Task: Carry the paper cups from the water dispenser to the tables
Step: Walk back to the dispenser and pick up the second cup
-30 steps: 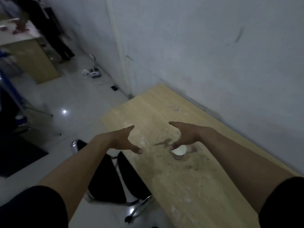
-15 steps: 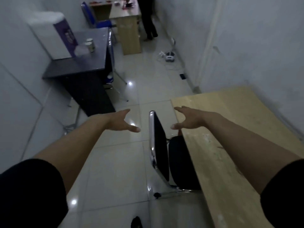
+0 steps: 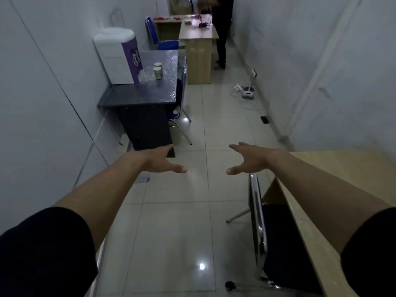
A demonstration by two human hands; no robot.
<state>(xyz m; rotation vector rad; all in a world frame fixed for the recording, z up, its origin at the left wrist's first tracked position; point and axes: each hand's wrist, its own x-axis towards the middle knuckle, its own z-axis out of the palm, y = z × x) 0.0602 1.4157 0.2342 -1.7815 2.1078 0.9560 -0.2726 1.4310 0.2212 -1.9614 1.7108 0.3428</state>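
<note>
Both arms reach out over the pale tiled floor. The left hand point(image 3: 162, 162) and the right hand point(image 3: 250, 159) have their fingers spread and loose, holding nothing. The two patterned paper cups point(image 3: 158, 72) stand well ahead of them, close together on the dark plastic-wrapped table point(image 3: 137, 95), between its aisle-side edge and the white and purple water dispenser point(image 3: 117, 58). The right forearm crosses the near corner of a light wooden table point(image 3: 342, 168), with a black chrome-framed chair point(image 3: 278, 243) drawn up beside it.

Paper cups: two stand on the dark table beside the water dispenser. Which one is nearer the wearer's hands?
The front cup, whose whole side shows. The rear cup stands just behind it, partly hidden by it and farther from the camera.
</note>
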